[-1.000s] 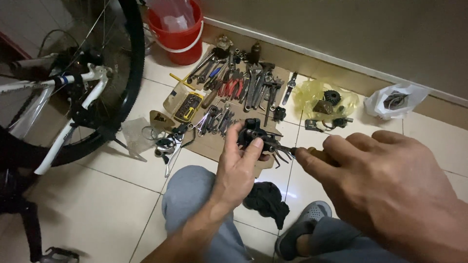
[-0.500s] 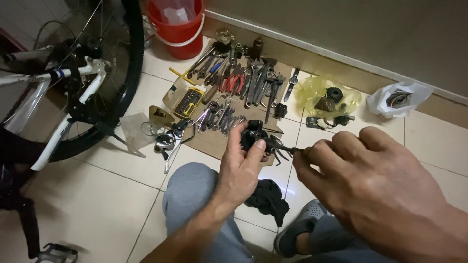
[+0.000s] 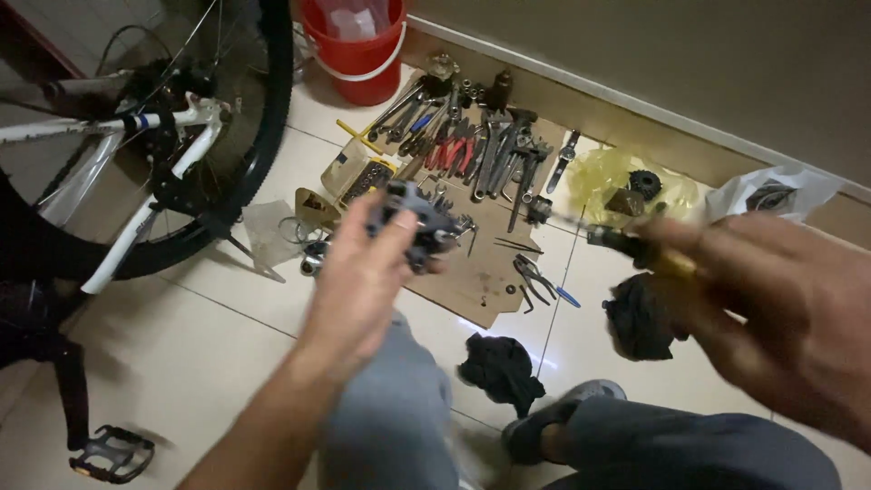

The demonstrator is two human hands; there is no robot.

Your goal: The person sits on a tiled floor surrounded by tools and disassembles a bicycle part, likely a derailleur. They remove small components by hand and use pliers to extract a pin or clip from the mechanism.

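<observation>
Bike part in left hand

Right hand drew screwdriver off pedal.

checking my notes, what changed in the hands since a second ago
The right hand drew its yellow-handled tool out to the right, away from the black part; before, tip and part met. The left hand keeps holding the part. Tools on the cardboard stayed put.

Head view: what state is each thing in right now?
Left hand: gripping a dark bicycle part, raised.
Right hand: gripping a yellow-handled tool, blurred.
Red bucket: upright.
Tools: laid on cardboard.
Black rags: crumpled on floor.
</observation>
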